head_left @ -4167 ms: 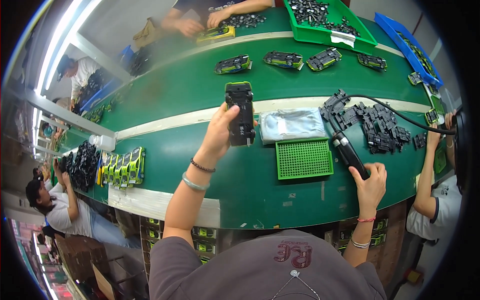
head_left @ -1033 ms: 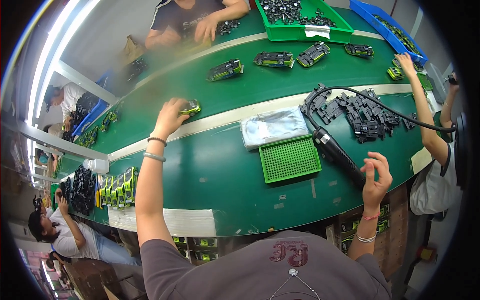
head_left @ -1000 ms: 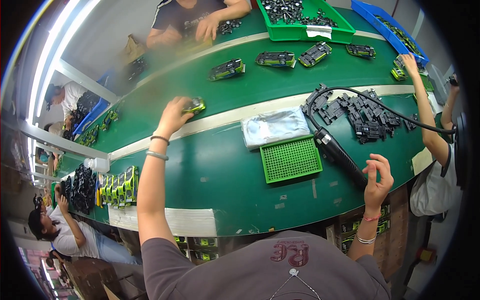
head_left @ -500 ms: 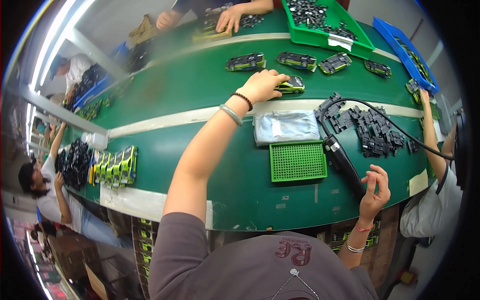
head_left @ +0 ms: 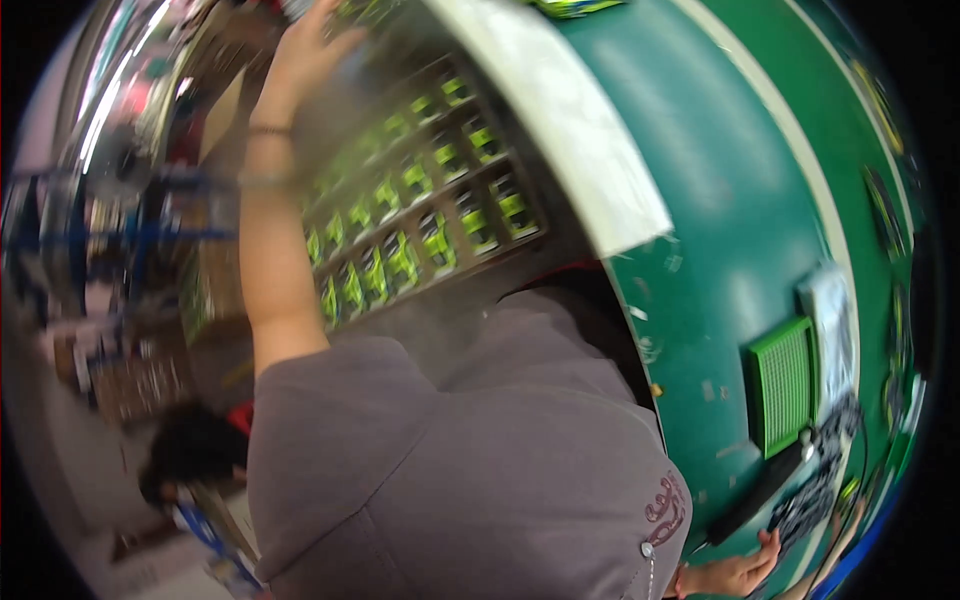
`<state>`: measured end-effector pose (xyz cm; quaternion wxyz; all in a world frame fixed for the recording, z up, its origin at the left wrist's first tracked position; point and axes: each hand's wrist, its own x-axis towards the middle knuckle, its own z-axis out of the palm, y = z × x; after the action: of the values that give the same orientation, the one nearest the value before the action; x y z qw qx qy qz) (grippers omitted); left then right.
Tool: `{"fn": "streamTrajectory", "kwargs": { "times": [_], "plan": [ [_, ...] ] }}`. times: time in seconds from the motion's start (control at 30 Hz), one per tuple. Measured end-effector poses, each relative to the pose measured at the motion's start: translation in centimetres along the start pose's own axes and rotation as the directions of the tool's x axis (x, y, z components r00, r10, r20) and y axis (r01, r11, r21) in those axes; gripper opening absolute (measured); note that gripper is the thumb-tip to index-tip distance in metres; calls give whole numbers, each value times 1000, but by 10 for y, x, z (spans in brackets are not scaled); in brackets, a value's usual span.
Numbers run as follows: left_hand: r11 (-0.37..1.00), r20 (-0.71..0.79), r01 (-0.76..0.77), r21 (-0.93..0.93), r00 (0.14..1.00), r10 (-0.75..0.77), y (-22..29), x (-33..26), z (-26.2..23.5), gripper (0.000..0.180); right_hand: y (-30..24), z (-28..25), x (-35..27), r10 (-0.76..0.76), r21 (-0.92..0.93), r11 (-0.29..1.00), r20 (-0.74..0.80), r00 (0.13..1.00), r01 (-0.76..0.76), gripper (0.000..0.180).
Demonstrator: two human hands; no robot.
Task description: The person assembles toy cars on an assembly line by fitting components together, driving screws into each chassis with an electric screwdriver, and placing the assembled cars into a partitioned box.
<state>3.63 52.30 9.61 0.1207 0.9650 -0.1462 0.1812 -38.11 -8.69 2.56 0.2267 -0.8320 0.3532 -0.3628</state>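
green-and-black parts fill the tray (head_left: 420, 220) just at 4 o'clock of the raised left hand (head_left: 305, 50), whose blurred grip i cannot tell. right hand (head_left: 735, 575), fingers loose, touches the black tool (head_left: 765, 490), which slants toward 1 o'clock.

A green perforated tray (head_left: 783, 385) is lying on the green table (head_left: 730, 200) at four o'clock, a clear plastic bag (head_left: 832, 330) sitting just beside it.

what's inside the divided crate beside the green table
The divided crate holds rows of green-and-black parts, one per cell. Its upper left end is blurred behind the left hand.
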Motion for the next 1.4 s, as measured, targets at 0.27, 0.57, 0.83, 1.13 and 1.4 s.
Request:
{"fn": "streamTrajectory", "kwargs": {
  "times": [0.27,0.57,0.83,1.13,1.4],
  "plan": [
    [483,-281,866,134,500,-819,-133,-485,-56,48,-56,36,38,-312,39,950,121,942,310,37],
    [-149,-202,981,125,-122,-972,-62,-546,31,48,-77,30,32,-266,-12,962,196,944,273,39],
    [-79,-89,989,129,-68,-994,-121,-540,80,36,-103,30,-4,-216,-377,891,134,967,252,35],
    [347,-456,938,16,315,-832,-168,-411,104,29,-33,44,-25,27,-329,943,216,976,47,49],
    [926,-387,36,-377,902,-192,40,-39,107,19,-22,41,-17,190,-473,871,78,979,-131,43]
  ]
}}
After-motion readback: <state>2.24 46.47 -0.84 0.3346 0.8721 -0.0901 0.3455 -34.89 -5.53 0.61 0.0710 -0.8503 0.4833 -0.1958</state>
